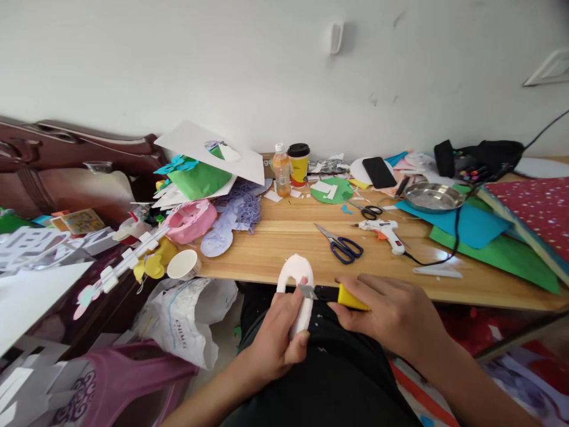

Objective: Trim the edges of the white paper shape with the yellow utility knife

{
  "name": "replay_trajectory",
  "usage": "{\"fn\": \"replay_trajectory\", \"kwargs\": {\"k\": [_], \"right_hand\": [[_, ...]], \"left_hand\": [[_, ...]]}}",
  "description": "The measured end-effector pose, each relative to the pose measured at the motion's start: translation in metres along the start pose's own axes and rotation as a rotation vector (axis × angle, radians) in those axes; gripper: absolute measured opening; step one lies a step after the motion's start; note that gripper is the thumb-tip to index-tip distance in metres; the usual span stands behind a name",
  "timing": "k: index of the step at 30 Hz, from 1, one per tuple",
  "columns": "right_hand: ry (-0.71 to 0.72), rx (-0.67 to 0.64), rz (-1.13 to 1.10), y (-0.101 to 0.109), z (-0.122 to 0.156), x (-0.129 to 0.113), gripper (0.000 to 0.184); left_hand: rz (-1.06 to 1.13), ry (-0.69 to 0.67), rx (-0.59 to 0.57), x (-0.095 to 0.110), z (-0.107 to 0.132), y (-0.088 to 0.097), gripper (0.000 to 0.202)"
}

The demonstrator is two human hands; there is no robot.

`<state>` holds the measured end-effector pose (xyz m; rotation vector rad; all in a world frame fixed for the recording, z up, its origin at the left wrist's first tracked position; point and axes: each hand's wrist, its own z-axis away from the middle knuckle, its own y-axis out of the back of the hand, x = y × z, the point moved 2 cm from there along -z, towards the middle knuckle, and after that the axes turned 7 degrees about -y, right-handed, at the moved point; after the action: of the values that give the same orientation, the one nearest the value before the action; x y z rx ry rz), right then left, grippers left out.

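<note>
My left hand (278, 338) is closed round a white arch-shaped foam piece (295, 274), held upright over my lap just below the desk's front edge. My right hand (391, 314) grips a yellow and black utility knife (338, 294). Its blade tip touches the right side of the foam piece. Both hands sit in front of the wooden desk (284, 249).
On the desk lie blue-handled scissors (341, 244), a white glue gun (386, 230) with a black cord, black scissors (368, 210), a steel pan (432, 196), coloured sheets (480, 231), a bottle (281, 171), a yellow cup (299, 163) and a phone (379, 172). Paper crafts and a paper cup (183, 264) crowd the left.
</note>
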<state>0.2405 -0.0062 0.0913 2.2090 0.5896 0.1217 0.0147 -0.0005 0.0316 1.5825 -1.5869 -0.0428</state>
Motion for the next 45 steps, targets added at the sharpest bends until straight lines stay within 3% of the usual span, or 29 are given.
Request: {"fn": "replay_trajectory", "kwargs": {"k": [11,31,36,41,45], "right_hand": [[0.022,0.004,-0.004,-0.001,-0.004,0.002,0.024],[0.016,0.019,0.004,-0.004,-0.006,0.007,0.028],[0.026,0.016,0.027,-0.007,-0.006,0.005,0.030],[0.023,-0.034,-0.020,-0.015,0.001,0.001,0.030],[0.025,-0.041,-0.043,-0.018,0.003,-0.004,0.030]], "left_hand": [[-0.013,-0.061,0.015,-0.003,0.001,-0.001,0.069],[0.066,-0.009,-0.051,-0.004,0.002,-0.002,0.069],[0.240,0.176,-0.039,-0.008,0.009,-0.005,0.069],[0.627,0.416,0.204,-0.007,0.002,-0.015,0.050],[0.740,0.532,0.278,-0.003,-0.010,-0.017,0.073]]}}
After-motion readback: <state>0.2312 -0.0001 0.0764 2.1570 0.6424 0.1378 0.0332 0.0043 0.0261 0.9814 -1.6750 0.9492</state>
